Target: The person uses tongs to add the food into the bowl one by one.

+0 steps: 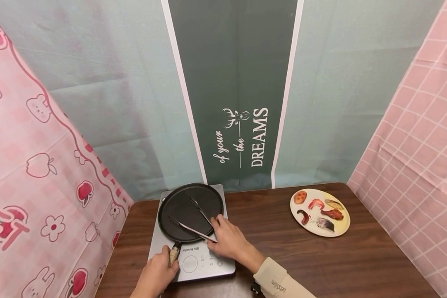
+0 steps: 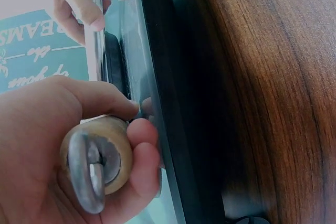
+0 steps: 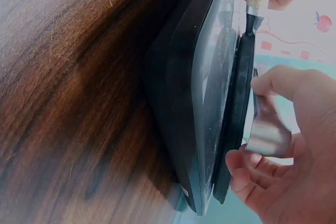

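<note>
A round black flat pan [image 1: 186, 198] sits on a silver induction cooker [image 1: 208, 265]. My left hand [image 1: 157, 268] grips the pan's wooden handle [image 1: 174, 253], its fingers curled round it; a metal ring [image 2: 86, 171] shows at the handle's end in the left wrist view. My right hand [image 1: 229, 238] holds metal tongs [image 1: 193, 230] between thumb and fingers. The two arms of the tongs are spread apart over the pan, with nothing between their tips. In the right wrist view the bent end of the tongs [image 3: 269, 135] lies inside the hand.
A white oval plate [image 1: 309, 225] with several food pieces, among them a drumstick [image 1: 332, 214] and a shrimp [image 1: 316, 203], stands at the right on the brown wooden table [image 1: 268, 248]. Printed cloths hang behind and on both sides.
</note>
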Action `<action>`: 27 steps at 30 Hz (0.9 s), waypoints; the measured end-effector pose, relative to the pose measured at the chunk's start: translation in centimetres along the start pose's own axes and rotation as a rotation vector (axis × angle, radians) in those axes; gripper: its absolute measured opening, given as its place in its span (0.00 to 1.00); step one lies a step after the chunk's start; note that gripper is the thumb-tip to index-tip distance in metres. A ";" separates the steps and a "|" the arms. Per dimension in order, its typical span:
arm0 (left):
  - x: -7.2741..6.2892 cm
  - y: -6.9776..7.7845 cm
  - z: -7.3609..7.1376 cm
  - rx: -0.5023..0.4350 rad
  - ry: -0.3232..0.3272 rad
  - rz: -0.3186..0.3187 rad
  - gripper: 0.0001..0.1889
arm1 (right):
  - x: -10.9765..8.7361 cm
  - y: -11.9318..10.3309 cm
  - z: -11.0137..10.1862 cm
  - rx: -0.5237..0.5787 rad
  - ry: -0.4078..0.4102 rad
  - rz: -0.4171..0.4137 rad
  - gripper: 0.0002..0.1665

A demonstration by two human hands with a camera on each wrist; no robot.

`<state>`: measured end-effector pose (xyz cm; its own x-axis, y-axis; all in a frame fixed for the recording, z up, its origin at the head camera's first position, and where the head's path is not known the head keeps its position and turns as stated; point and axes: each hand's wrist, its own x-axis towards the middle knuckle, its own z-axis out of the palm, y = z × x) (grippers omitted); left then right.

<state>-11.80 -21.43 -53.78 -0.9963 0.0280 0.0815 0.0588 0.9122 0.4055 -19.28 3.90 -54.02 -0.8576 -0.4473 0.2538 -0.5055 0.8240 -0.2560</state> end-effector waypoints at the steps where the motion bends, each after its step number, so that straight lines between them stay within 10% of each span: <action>1: 0.0 0.0 0.1 0.001 0.005 0.001 0.15 | 0.0 0.0 0.0 0.010 0.005 0.004 0.42; 27: -0.1 0.2 0.6 0.034 0.047 -0.017 0.16 | 0.2 0.4 0.1 0.034 -0.014 0.114 0.48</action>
<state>-11.69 -20.97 -54.24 -0.9930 -0.0063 0.1178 0.0388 0.9259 0.3758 -19.64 4.13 -54.20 -0.9106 -0.3568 0.2083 -0.4078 0.8576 -0.3135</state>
